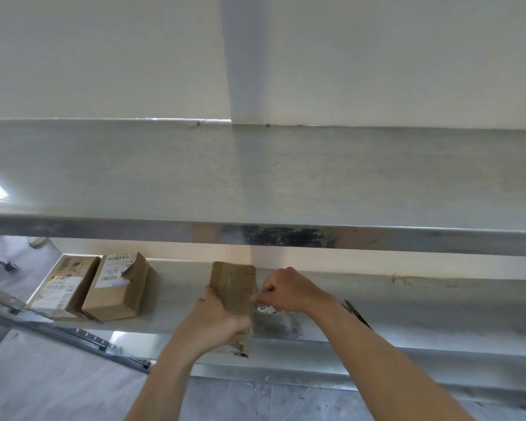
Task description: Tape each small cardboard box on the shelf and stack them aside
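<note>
Brushed stainless steel fills the view: an upper shelf (255, 177) with a scuffed front lip, and below it the lower shelf (422, 311) where the work is done, against a plain pale wall (104, 56).

On that lower shelf, near the middle, a small cardboard box (234, 294) stands on its narrow side, long and slim, of brown, rather worn board. Clear tape gleams faintly on its upper face, and its near bottom corner is torn and darkened. The left hand (217, 322) grips the box from the left, fingers wrapped round its near part, thumb on the left edge. The right hand (286, 291) is at the box's right edge, its fingers curled tight and pinching something small right at that edge; what it pinches is too thin to make out, most likely tape. Just under that hand a tape roll (268, 311) lies flat on the steel, touching or nearly touching the box.

Well to the left, two more cardboard boxes lie side by side: a labelled box (116, 287) with a peeling white shipping label, and a far-left box (63, 284) with printed stickers. To the right, partly behind the right forearm, black-handled scissors (354, 311) lie on the shelf.
</note>
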The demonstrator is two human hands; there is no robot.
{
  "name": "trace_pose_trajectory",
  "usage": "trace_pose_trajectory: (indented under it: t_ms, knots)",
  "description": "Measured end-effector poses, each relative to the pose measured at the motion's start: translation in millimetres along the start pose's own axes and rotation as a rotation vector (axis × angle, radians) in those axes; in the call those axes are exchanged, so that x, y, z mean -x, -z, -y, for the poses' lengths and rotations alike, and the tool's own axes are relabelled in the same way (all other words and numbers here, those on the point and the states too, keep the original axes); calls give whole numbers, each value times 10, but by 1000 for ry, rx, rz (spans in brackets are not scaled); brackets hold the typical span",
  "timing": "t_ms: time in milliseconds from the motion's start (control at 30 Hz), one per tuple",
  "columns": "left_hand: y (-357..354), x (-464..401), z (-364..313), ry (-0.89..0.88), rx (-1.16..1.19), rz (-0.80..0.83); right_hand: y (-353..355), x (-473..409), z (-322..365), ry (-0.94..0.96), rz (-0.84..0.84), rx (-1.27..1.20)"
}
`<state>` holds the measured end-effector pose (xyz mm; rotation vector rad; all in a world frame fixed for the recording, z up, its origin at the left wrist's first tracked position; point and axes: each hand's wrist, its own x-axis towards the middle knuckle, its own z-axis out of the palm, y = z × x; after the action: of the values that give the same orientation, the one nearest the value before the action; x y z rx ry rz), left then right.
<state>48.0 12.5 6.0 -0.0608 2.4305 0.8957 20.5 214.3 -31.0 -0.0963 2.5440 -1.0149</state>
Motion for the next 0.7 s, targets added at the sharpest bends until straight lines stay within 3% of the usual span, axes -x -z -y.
trace_pose_trajectory:
  t_ms: [100,200,700]
  knots:
    - [-260,-129,-64,153,-146,-181,-4,40,32,-5,-15,-29]
    - [-357,-192,-90,192,-197,-282,-24,86,35,-3,-18,-56]
    - [-356,-126,-85,104,251,-223,473,466,-423,-21,-97,-63]
